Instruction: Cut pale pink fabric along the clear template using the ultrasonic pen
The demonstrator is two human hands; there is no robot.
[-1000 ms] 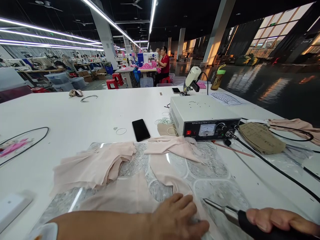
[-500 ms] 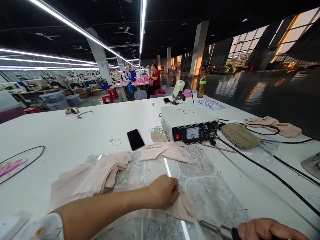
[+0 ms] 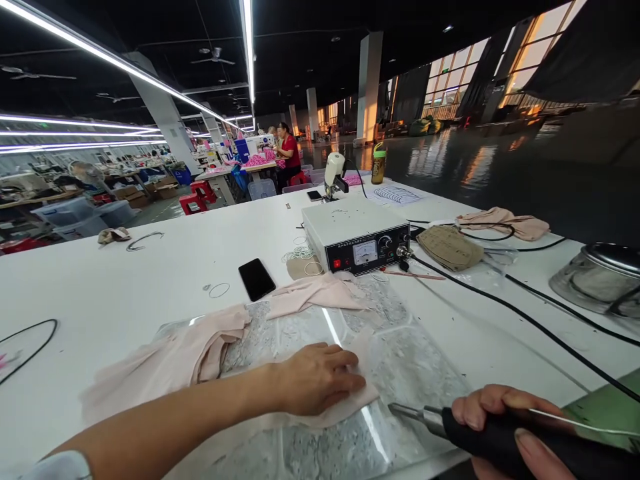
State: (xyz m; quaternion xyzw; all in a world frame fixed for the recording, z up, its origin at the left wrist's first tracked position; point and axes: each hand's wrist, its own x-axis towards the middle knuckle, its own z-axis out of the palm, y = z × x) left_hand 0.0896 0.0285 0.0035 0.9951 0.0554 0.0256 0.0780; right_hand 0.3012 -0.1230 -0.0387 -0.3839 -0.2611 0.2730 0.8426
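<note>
My left hand (image 3: 320,379) lies over a thin piece of pale pink fabric (image 3: 367,393), fingers bent and a little apart, their tips resting on the cloth. Beneath is a clear, glossy sheet (image 3: 420,373) with rounded outlines. In my right hand (image 3: 500,427), at the lower right, is an ultrasonic cutter (image 3: 433,421) with a black handle and a pointed metal tip. That tip hovers or rests just right of the fabric's edge; contact with the sheet is unclear. A stack of pink fabric pieces (image 3: 170,357) lies left of my hand, and another folded pink piece (image 3: 315,293) lies beyond it.
Behind the sheet stands a white control box (image 3: 355,233) with a dial; its black cable (image 3: 480,300) crosses the table's right side. A phone (image 3: 257,279), tan fabric pieces (image 3: 449,247), a lidded jar (image 3: 600,277) and a bottle (image 3: 379,165) are around. A person (image 3: 289,155) sits farther back.
My left hand has loosened from a closed fist to spread fingers on the fabric. The cutter has come up and left, its tip now apart from the cloth. The view has turned right.
</note>
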